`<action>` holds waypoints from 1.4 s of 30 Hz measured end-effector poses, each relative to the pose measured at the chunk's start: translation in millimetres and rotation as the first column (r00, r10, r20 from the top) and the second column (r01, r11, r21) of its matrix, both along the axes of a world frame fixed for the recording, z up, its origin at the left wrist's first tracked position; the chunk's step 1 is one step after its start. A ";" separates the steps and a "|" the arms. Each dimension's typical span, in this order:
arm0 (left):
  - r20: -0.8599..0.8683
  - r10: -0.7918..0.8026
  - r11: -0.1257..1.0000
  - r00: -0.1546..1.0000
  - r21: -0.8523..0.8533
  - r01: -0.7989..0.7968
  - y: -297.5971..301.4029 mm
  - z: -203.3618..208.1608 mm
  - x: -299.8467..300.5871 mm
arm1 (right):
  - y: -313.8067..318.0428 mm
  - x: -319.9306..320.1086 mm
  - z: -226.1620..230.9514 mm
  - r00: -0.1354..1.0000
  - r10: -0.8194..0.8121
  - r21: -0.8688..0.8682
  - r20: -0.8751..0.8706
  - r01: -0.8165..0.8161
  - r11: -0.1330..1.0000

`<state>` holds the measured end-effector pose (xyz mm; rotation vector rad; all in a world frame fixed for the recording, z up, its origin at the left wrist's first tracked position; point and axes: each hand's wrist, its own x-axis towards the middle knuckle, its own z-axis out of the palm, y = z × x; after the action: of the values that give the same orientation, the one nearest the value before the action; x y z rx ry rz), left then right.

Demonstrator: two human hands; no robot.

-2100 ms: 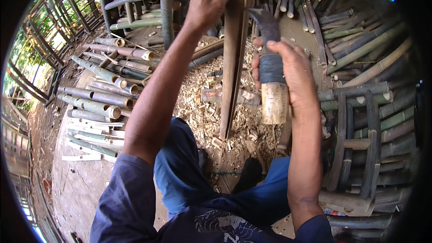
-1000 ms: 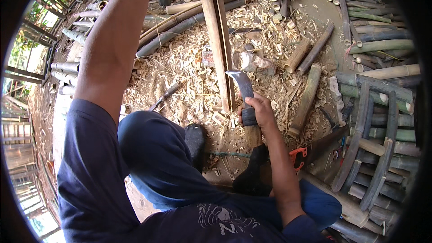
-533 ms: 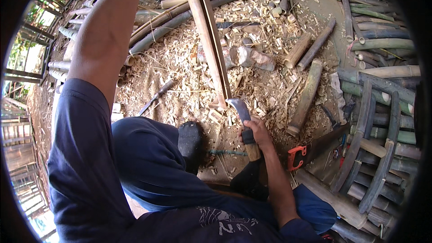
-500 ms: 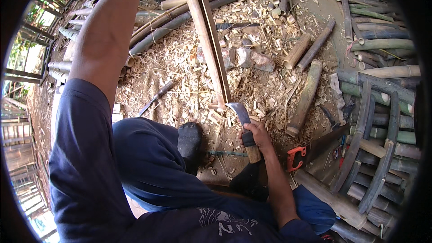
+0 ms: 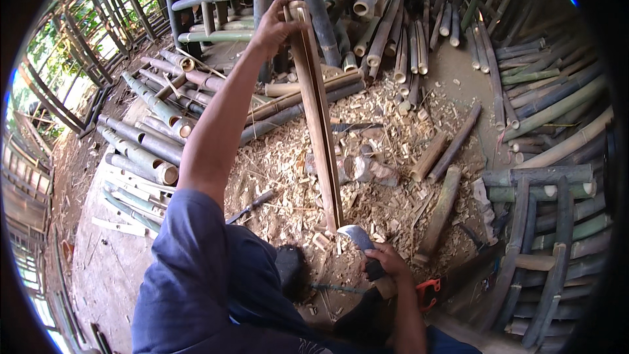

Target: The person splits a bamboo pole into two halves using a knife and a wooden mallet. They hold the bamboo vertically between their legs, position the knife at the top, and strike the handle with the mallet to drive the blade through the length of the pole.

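Note:
A long split bamboo pole (image 5: pixel 316 111) stands upright, leaning slightly, its lower end on the wood chips. A dark groove runs down its length. My left hand (image 5: pixel 278 28) is closed around the upper end, arm stretched far out. Down by the pole's foot, my right hand (image 5: pixel 388 261) grips a billhook (image 5: pixel 357 236) by its handle, which has a dark wrap and a bare wooden end. The hooked blade points up and left, close to the pole's lower end; whether they touch I cannot tell.
Wood chips (image 5: pixel 282 157) cover the ground around the pole. A knife (image 5: pixel 251 206) lies left of it. Bamboo offcuts (image 5: pixel 440 213) and an orange-handled saw (image 5: pixel 429 294) are on the right. Bamboo stacks (image 5: pixel 141 147) and a bamboo frame (image 5: pixel 524 255) flank the area.
The view has tilted upward, bringing my left hand and the pole's top into sight. My right hand still holds the billhook near the pole's foot.

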<state>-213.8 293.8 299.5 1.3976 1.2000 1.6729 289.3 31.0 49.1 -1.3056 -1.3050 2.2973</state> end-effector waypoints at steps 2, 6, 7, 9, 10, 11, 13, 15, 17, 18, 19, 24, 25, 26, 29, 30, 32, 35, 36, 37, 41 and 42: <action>-0.052 -0.026 0.994 0.998 0.109 0.031 -16.5 8.9 -10.4 | 11.1 -15.6 57.6 0.992 -0.004 0.056 -0.129 0.011 0.998; -0.192 0.001 0.978 0.981 0.205 0.039 -54.4 38.1 39.1 | 17.5 -40.9 182.1 0.909 -0.217 0.359 -0.357 0.348 0.866; -0.204 0.016 0.980 0.979 0.196 0.025 -65.5 50.7 53.0 | 20.6 -44.4 201.8 0.890 -0.204 0.423 -0.407 0.381 0.822; -0.244 0.047 0.970 0.969 0.242 0.014 -77.0 67.0 67.2 | 27.2 -55.2 235.0 0.859 -0.154 0.518 -0.488 0.426 0.741; -0.260 0.092 0.961 0.961 0.277 -0.017 -85.1 72.0 75.6 | 30.4 -62.8 252.5 0.894 -0.108 0.673 -0.435 0.402 0.621; -0.216 0.045 0.960 0.975 0.280 0.018 -89.7 78.6 85.3 | 33.2 -69.6 272.6 0.926 -0.077 0.803 -0.369 0.360 0.475; -0.192 0.017 0.950 0.981 0.310 0.044 -102.6 88.1 91.1 | 30.7 -88.4 302.9 0.976 -0.117 0.963 -0.183 0.202 0.178; -0.216 0.043 0.927 0.975 0.374 0.041 -113.6 90.8 91.1 | 33.3 -108.6 318.8 0.974 -0.216 0.994 -0.065 0.044 -0.102; -0.073 -0.035 0.957 0.997 0.284 0.055 -128.4 98.6 105.5 | 33.9 -113.2 329.6 0.950 -0.308 0.967 0.056 -0.128 -0.220; 0.000 -0.065 0.970 0.998 0.236 0.063 -136.6 104.0 110.2 | 31.4 -116.2 335.1 0.929 -0.352 0.939 0.110 -0.213 -0.270; -0.024 -0.019 0.941 1.000 0.337 0.026 -140.1 108.5 117.9 | 26.9 -119.4 340.8 0.935 -0.344 0.950 0.087 -0.181 -0.253; -0.126 -0.080 0.940 0.989 0.321 0.117 -169.1 122.9 133.4 | 14.2 -119.9 356.4 0.910 -0.403 0.911 0.093 -0.241 -0.334; -0.138 -0.075 0.935 0.988 0.334 0.118 -175.3 125.1 136.5 | 12.6 -121.4 357.0 0.912 -0.401 0.910 0.083 -0.233 -0.342; -0.149 -0.071 0.930 0.986 0.348 0.120 -180.7 126.6 139.0 | 11.0 -122.2 357.1 0.914 -0.399 0.909 0.073 -0.226 -0.351; -0.153 -0.090 0.930 0.984 0.341 0.138 -190.1 128.7 145.3 | 6.5 -119.3 360.4 0.896 -0.428 0.893 0.116 -0.283 -0.350; -0.166 -0.080 0.925 0.983 0.355 0.135 -192.7 130.5 148.3 | 5.2 -117.5 362.9 0.888 -0.439 0.885 0.138 -0.310 -0.347; -0.190 -0.060 0.914 0.980 0.384 0.130 -196.9 133.4 153.9 | 4.5 -114.1 365.0 0.886 -0.441 0.875 0.145 -0.322 -0.360; -0.190 -0.064 0.905 0.980 0.403 0.137 -200.2 135.4 160.5 | 2.7 -109.1 369.2 0.890 -0.435 0.879 0.136 -0.311 -0.362; -0.200 -0.056 0.908 0.978 0.397 0.134 -200.6 135.9 161.3 | 2.6 -107.7 370.2 0.893 -0.431 0.884 0.129 -0.300 -0.358; -0.209 -0.049 0.911 0.977 0.392 0.130 -200.7 136.4 162.1 | 5.2 -106.0 370.1 0.895 -0.429 0.879 0.119 -0.296 -0.373; -0.236 -0.033 0.918 0.971 0.377 0.122 -202.5 139.8 165.2 | 11.2 -102.7 381.1 0.887 -0.429 0.874 0.172 -0.338 -0.349; -0.239 -0.027 0.920 0.971 0.373 0.118 -203.5 140.9 165.5 | 8.5 -102.2 389.4 0.879 -0.429 0.874 0.207 -0.364 -0.323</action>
<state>-48.4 90.3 440.4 1.8969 0.9520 1.7980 187.1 39.5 438.4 -0.9351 -2.2888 -0.1545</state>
